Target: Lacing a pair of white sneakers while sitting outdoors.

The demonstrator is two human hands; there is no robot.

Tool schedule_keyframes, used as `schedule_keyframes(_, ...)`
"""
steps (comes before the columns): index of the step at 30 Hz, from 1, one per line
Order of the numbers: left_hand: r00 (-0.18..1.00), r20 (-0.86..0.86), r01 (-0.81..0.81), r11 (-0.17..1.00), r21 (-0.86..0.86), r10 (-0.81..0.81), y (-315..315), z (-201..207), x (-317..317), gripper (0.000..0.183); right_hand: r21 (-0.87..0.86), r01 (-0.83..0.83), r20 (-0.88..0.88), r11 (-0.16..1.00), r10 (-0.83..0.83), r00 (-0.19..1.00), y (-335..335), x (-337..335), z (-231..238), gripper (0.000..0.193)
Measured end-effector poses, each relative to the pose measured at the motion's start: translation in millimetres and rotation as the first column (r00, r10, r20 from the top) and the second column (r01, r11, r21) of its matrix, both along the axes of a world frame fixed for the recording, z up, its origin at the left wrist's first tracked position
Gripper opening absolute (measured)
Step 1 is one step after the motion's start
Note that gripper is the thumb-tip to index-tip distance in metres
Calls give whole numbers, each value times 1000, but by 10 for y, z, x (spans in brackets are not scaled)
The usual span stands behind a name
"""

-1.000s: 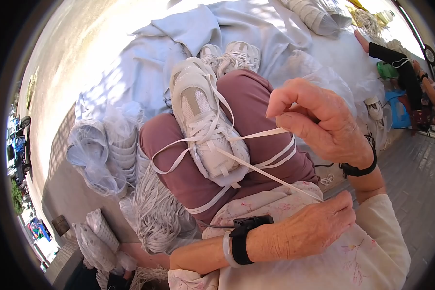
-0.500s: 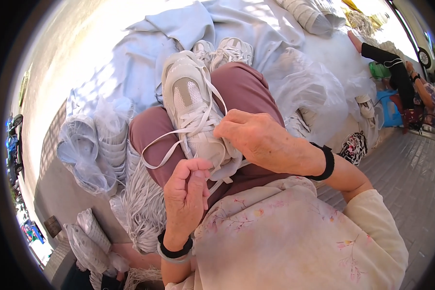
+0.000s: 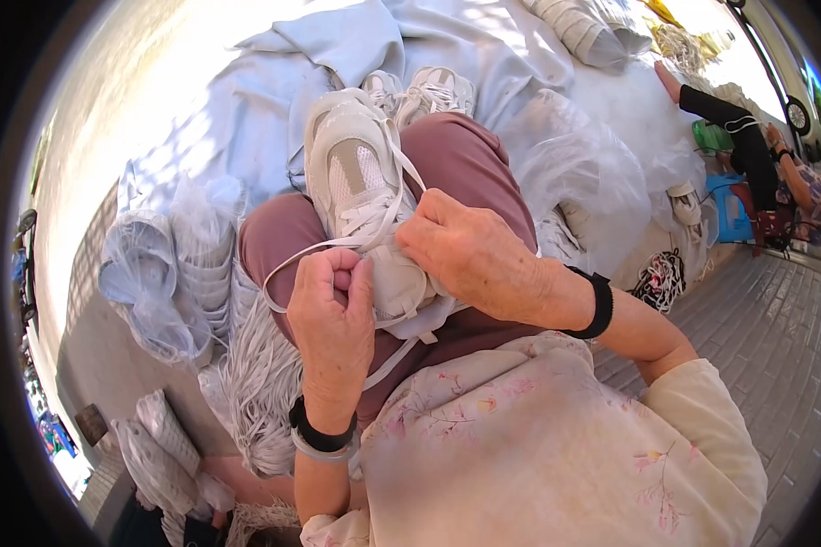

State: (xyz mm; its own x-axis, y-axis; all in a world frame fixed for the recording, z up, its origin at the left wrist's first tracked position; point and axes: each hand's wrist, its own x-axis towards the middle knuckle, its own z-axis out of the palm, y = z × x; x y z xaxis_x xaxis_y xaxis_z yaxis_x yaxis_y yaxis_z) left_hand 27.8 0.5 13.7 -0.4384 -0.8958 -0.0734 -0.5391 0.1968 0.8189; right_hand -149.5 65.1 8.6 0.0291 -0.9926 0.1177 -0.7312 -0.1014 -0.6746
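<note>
A pale beige sneaker point(image 3: 356, 150) rests across my knees, toe pointing away from me. Its flat off-white shoelace point(image 3: 370, 221) crosses the tongue, with one loose loop hanging out to the left and another strand running down the right side. My left hand point(image 3: 331, 310) is closed in a pinch on the shoelace at the left edge of the shoe opening. On the opposite edge, my right hand point(image 3: 479, 258) is closed with the right strand running into it; its fingertips are partly hidden against the shoe.
A bundle of off-white laces point(image 3: 263, 392) hangs beside my left leg. Bagged shoes point(image 3: 160, 283) lie further left. A pair of sneakers point(image 3: 436, 94) sits beyond my knees on a pale blue cloth point(image 3: 337, 50). Another person point(image 3: 798, 187) sits at the far right.
My left hand has moved up from below the heel to the shoe's left edge, its fingers closing on the shoelace. My right hand has shifted slightly up and left.
</note>
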Motion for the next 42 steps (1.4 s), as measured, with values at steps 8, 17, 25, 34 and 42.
schedule_keyframes(8,996,19,84,993,-80,-83,-39,25,3,6,97,-53,6,994,53,999,23,-8,54,6)
schedule_keyframes(17,997,11,81,987,-137,-80,-38,1,12,6,11,6,32,1000,-7,999,-17,30,49,6)
schedule_keyframes(25,985,63,167,976,-139,-159,-76,48,-14,7,27,-78,-16,997,78,997,-86,90,-9,7)
schedule_keyframes(34,975,107,210,967,-144,-195,-78,79,4,6,125,11,0,992,-11,1000,6,202,97,20)
schedule_keyframes(42,977,148,186,956,-226,-155,-20,30,6,10,29,18,-22,999,-17,1000,-24,251,112,27)
